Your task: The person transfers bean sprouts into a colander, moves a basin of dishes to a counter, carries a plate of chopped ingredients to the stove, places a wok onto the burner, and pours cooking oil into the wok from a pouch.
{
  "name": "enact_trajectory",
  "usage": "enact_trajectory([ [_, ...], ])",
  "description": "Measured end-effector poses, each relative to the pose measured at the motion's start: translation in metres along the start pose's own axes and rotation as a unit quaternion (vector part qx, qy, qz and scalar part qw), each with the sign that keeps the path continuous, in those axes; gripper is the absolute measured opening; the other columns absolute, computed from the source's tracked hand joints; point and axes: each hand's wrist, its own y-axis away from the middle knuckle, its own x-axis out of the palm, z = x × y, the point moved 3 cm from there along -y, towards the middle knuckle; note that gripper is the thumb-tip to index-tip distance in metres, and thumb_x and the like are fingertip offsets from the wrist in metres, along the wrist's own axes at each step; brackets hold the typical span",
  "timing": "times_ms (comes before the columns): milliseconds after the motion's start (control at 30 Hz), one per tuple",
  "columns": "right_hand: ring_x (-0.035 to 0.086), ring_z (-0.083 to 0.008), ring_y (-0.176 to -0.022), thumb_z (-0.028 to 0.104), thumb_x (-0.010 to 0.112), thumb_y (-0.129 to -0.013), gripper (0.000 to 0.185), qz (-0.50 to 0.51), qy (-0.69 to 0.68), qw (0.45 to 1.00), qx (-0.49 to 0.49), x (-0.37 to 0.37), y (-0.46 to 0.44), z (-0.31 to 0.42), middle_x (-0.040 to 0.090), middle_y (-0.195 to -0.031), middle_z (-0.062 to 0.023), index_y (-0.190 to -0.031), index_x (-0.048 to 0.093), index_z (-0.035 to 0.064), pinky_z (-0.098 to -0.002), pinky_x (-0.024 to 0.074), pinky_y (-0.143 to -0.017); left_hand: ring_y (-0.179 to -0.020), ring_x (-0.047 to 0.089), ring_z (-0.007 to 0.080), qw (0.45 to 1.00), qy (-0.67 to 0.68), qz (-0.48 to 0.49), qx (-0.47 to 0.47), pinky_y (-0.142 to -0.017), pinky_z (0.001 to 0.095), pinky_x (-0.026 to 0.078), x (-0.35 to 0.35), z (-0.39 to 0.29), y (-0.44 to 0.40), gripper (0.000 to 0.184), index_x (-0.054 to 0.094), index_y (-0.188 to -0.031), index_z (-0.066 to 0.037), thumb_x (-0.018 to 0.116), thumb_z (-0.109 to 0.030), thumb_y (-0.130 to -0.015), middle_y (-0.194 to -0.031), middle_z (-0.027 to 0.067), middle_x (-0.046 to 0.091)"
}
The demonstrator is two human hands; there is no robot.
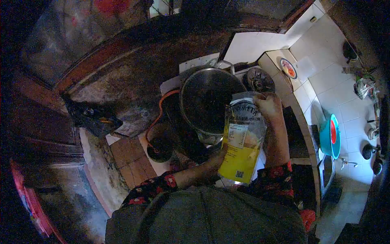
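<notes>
A clear plastic pouch of yellow cooking oil, with a printed label, is held upright in front of my body. My right hand is closed around its top corner. At the pouch's lower left side is my left hand, gripping it from behind; most of those fingers are hidden. Just beyond the pouch stands a large metal pot with a loop handle. Its inside is dark, and I cannot make out any contents. The pouch's top overlaps the pot's right rim in view.
A stove burner sits right of the pot. An orange hose curves down on the left. To the right are a plate of red pieces, a teal basin and a faucet. A black plastic bag lies far left.
</notes>
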Motion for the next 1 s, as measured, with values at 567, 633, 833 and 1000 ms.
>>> enact_trajectory([
  [567, 0.056, -0.0153, -0.064, 0.021, 0.063, -0.070, 0.026, 0.002, -0.057, 0.996, 0.067, -0.009, 0.019, 0.014, 0.062, -0.070, -0.0084, -0.082, 0.065, -0.0021, -0.0309, 0.0439, -0.060, -0.102, 0.056, 0.0254, 1.000, -0.019, 0.009, -0.002, -0.085, 0.0386, 0.048, 0.000, -0.003, 0.013, 0.057, 0.038, -0.126, -0.008, 0.029, -0.051, -0.090, -0.118, 0.0128, 0.053],
  [633, 0.056, -0.0151, -0.066, 0.020, 0.063, -0.070, 0.026, -0.013, -0.064, 0.993, 0.102, -0.020, 0.033, 0.030, 0.062, -0.071, -0.0087, -0.084, 0.065, -0.0025, -0.0307, 0.0443, -0.061, -0.101, 0.057, 0.0254, 1.000, -0.026, 0.012, -0.002, -0.084, 0.0383, 0.048, 0.001, -0.005, 0.015, 0.057, 0.038, -0.126, -0.008, 0.029, -0.051, -0.090, -0.118, 0.0128, 0.053],
  [833, 0.057, -0.0160, -0.070, 0.016, 0.064, -0.073, 0.025, -0.091, -0.082, 0.992, 0.036, -0.025, 0.038, -0.001, 0.063, -0.078, -0.0085, -0.089, 0.064, -0.0029, -0.0292, 0.0450, -0.066, -0.099, 0.058, 0.0251, 0.998, -0.062, 0.004, 0.013, -0.083, 0.0376, 0.048, 0.006, -0.016, 0.015, 0.057, 0.038, -0.125, -0.007, 0.030, -0.051, -0.090, -0.116, 0.0129, 0.054],
  [1000, 0.056, -0.0141, -0.071, 0.017, 0.065, -0.075, 0.025, -0.122, -0.153, 0.978, 0.071, -0.057, 0.056, -0.008, 0.064, -0.080, -0.0068, -0.090, 0.064, -0.0026, -0.0263, 0.0444, -0.066, -0.096, 0.059, 0.0236, 0.989, -0.140, -0.020, 0.048, -0.081, 0.0362, 0.049, 0.007, -0.030, 0.006, 0.056, 0.039, -0.123, -0.006, 0.032, -0.051, -0.091, -0.114, 0.0128, 0.055],
])
